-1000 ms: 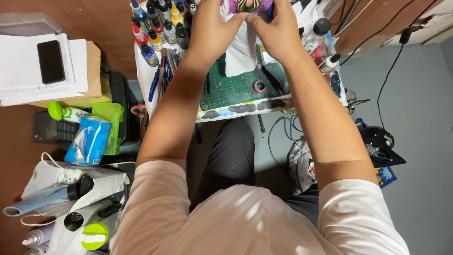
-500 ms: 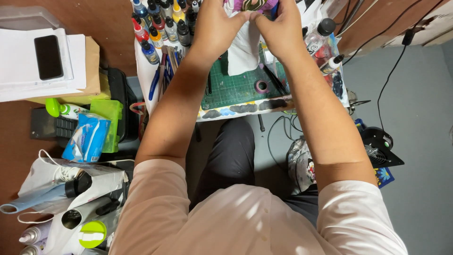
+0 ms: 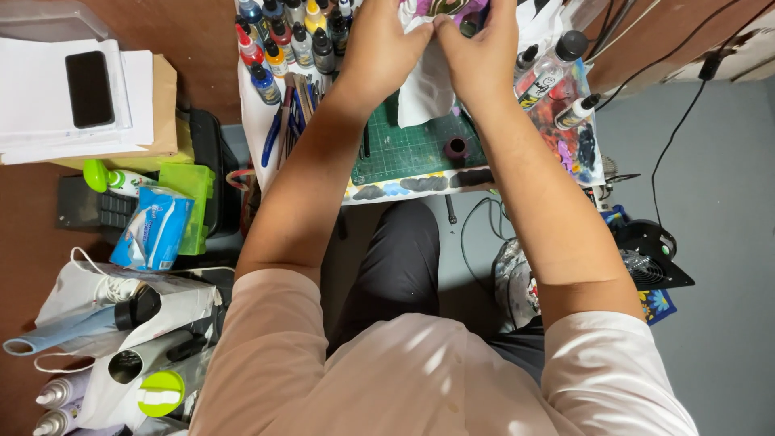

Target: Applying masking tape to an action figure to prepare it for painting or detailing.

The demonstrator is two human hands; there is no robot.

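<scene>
The fingers of the left hand [image 3: 386, 44] and of the right hand [image 3: 478, 48] are brought together at twelve o'clock, at the top edge of the view; they are pressed around a small purple and dark object [image 3: 442, 8], which is cut off by the frame, so its shape and long axis cannot be told; a soft, crumpled white paper towel [image 3: 425, 85] is pinched beneath it and hangs toward six o'clock. Both hands are equally near the object, meeting over it thumb to thumb.

Below the hands, a green gridded cutting mat [image 3: 408, 149] is laid flat on the paint-smeared counter [image 3: 408, 184]; a small dark round cap [image 3: 456, 148] stands on the mat at about five o'clock from the fingers. At ten o'clock a cluster of small glossy paint bottles [image 3: 284, 40] is stood upright, with brushes [image 3: 299, 101] lying just beside them; at three o'clock two clear plastic bottles [image 3: 549, 69] with dark caps are seen tilted. Well apart at nine o'clock, a black phone [image 3: 89, 89] rests on stacked white paper [image 3: 129, 89].
</scene>
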